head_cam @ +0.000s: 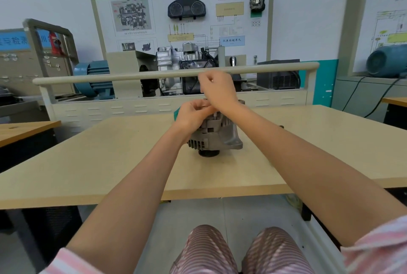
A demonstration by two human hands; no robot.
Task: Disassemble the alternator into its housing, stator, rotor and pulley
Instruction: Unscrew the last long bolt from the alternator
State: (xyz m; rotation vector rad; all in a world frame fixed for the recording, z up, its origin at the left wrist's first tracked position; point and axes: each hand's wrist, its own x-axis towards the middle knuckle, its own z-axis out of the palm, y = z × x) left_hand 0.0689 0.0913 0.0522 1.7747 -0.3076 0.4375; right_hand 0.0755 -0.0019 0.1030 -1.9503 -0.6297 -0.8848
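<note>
The grey alternator [217, 135] stands on the beige table [110, 157] with its black pulley [208, 153] facing down. My left hand [193, 114] grips the top left of the housing, fingers curled over its upper edge. Above the alternator, my right hand [217, 89] is raised with fingers curled, pinching something small that is too tiny to identify. The top of the alternator is largely hidden behind both hands.
A teal object [176, 112] peeks out behind my left hand. A small dark item [281, 127] lies on the table to the right. A beige rail [132, 75] and a training stand with a gearbox [176, 60] sit beyond the table's far edge.
</note>
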